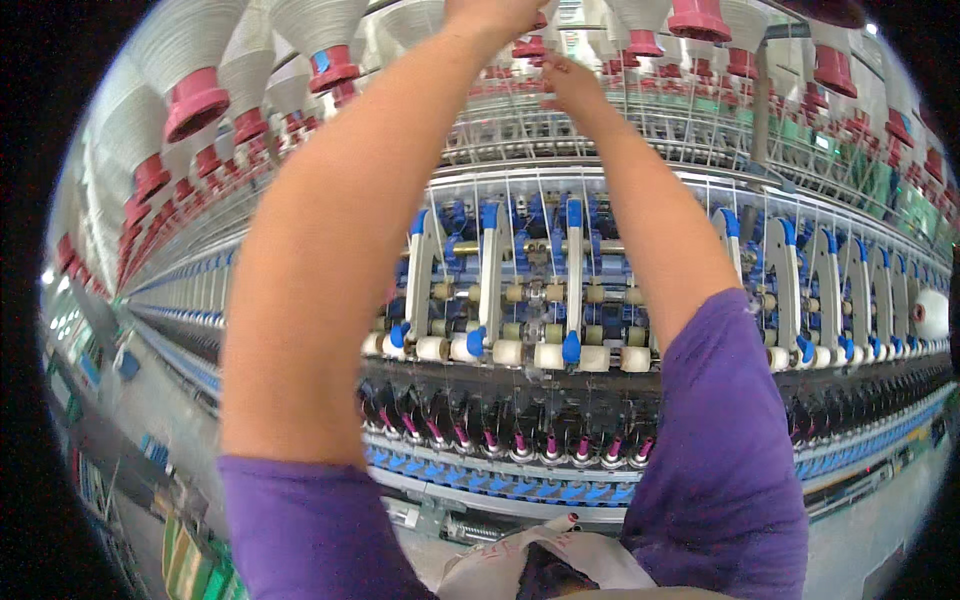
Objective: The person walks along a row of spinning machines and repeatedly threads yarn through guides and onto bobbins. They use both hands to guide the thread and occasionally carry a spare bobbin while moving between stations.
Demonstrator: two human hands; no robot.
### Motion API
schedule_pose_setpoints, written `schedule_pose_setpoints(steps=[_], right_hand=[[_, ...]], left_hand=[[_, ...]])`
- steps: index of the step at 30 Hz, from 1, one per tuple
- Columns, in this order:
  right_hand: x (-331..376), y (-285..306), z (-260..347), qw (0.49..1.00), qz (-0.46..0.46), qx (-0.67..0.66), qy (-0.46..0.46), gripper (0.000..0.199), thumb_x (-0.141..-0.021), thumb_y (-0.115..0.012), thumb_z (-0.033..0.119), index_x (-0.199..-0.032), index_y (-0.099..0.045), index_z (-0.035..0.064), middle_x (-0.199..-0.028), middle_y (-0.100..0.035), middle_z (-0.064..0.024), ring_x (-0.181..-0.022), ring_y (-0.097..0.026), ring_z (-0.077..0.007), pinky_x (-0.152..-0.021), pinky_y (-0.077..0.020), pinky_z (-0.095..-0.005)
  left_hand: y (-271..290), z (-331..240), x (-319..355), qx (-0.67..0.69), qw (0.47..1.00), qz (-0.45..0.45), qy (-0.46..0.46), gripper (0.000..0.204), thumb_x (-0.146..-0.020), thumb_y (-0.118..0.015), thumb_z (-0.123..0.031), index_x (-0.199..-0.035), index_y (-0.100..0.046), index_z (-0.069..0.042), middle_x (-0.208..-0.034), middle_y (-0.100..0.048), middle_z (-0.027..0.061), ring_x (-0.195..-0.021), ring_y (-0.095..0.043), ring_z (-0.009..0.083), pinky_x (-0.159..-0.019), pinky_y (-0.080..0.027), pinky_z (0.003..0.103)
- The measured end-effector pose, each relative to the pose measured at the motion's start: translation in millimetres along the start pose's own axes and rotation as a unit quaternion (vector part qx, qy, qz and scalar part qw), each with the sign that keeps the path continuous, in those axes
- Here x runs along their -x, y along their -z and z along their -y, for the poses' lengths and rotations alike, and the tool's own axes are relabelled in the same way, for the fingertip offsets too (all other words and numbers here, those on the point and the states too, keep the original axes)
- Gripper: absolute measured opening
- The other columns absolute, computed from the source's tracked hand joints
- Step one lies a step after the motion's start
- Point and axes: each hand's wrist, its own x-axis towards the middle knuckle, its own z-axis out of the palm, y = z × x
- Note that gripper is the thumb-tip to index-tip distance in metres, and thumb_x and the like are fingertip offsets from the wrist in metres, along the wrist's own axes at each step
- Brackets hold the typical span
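Both my arms reach up to the hanging roving bobbins of a long spinning frame. My left hand (pixel 492 14) is cut off by the top edge of the head view; its fingers are mostly hidden beside a red bobbin end. Lower and to its right, my right hand (pixel 574 88) is held with curled fingers next to a small red bobbin end (pixel 530 47). Anything between those fingers is too small to make out. White bobbins with red ends, such as the large one (pixel 197 103) at left, hang around the hands.
Thin metal rails (pixel 480 150) run beneath the bobbins. Below are blue-tipped drafting arms (pixel 492 270), white rollers (pixel 550 357) and a row of spindles with pink tubes (pixel 551 445). A grey post (pixel 760 110) stands right of my right arm. A white yarn package (pixel 932 313) sits far right.
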Motion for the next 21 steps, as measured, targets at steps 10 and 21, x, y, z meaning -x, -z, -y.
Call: schedule_pose_setpoints(steps=[10,21], right_hand=[[152.7,32.0,13.8,0.997,0.079,0.007,-0.011,0.048,-0.095,-0.061,0.035,-0.127,-0.061,-0.0002,-0.122,-0.066,-0.0211,-0.103,-0.068,-0.0319,-0.093,-0.0529,-0.0433],[404.5,-103.9,108.2,0.753,0.396,-0.267,-0.453,0.055,-0.085,-0.076,0.020,-0.129,-0.050,0.0005,-0.102,-0.070,-0.0092,-0.086,-0.070,-0.0192,-0.081,-0.0577,-0.0372]], left_hand=[[51.3,98.8,46.7,0.368,0.869,0.268,0.193,0.041,-0.089,-0.070,-0.037,-0.109,-0.063,-0.002,-0.088,-0.069,0.0102,-0.076,-0.069,0.0207,-0.067,-0.058,0.035],[165.6,188.6,386.1,0.828,0.365,-0.051,0.422,0.061,-0.085,-0.072,-0.030,-0.133,-0.045,-0.006,-0.114,-0.061,0.0159,-0.097,-0.064,0.0298,-0.082,-0.054,0.046]])
